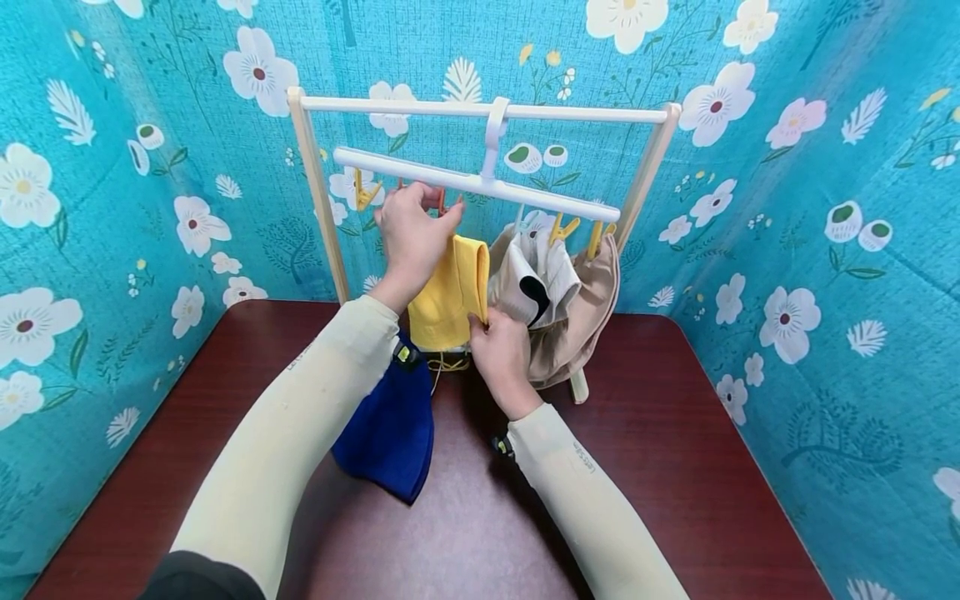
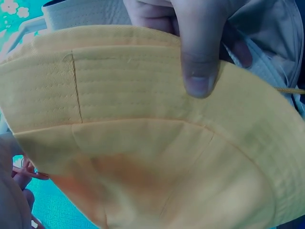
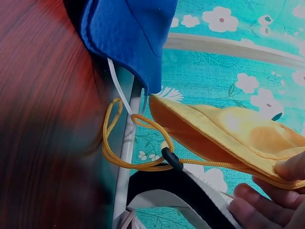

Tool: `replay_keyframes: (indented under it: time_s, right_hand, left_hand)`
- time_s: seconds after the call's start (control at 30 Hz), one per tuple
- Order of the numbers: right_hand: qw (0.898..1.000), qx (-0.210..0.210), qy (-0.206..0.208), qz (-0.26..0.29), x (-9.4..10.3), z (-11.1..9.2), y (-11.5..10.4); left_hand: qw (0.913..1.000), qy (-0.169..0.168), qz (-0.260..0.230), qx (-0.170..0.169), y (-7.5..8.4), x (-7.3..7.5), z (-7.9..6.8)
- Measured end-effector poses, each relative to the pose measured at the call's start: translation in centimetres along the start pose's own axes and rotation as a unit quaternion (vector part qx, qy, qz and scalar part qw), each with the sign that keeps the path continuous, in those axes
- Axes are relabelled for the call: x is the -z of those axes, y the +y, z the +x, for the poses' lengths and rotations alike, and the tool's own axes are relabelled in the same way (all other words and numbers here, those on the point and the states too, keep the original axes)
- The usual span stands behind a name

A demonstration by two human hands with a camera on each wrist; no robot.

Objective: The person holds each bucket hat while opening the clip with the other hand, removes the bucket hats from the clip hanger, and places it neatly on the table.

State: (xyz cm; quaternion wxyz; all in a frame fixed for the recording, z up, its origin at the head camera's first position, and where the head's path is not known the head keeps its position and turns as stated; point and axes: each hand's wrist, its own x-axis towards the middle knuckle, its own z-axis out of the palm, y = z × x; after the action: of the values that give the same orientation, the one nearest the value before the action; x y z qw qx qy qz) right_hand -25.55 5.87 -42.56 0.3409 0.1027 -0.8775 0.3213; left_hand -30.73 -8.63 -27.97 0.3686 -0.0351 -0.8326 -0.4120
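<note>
The pale left sleeve (image 1: 300,450) is the nearest element. Left hand (image 1: 416,229): thumb and fingers pinch an orange clip (image 1: 442,199) under the white hanger bar (image 1: 420,169). Right hand (image 1: 501,346): thumb and fingers pinch the brim of the yellow hat (image 1: 442,300). Yellow hat position: below the bar, between the blue cloth item (image 1: 390,433) and the white cloth item (image 1: 517,287). A yellow cord (image 3: 106,143) with a black toggle (image 3: 172,159) extends from its brim.
</note>
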Motion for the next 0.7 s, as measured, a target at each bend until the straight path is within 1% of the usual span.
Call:
replay_keyframes:
  time_s: [0.17, 0.33, 0.6, 0.7]
  right_hand:
    - [1.0, -0.007, 0.002, 0.012, 0.1, -0.2, 0.4]
    - [1.0, -0.004, 0.015, 0.022, 0.3, -0.3, 0.7]
    - [1.0, 0.007, 0.022, 0.015, 0.9, -0.4, 1.2]
    - [1.0, 0.014, 0.022, 0.018, 1.1, -0.4, 1.4]
  left_hand:
    - [1.0, 0.002, -0.003, 0.001, -0.1, 0.1, 0.2]
    - [1.0, -0.001, -0.002, 0.002, -0.1, 0.2, 0.4]
    - [0.9991, 0.001, -0.037, 0.023, 0.1, 0.3, 0.5]
    - [0.9989, 0.002, -0.039, 0.026, 0.1, 0.4, 0.5]
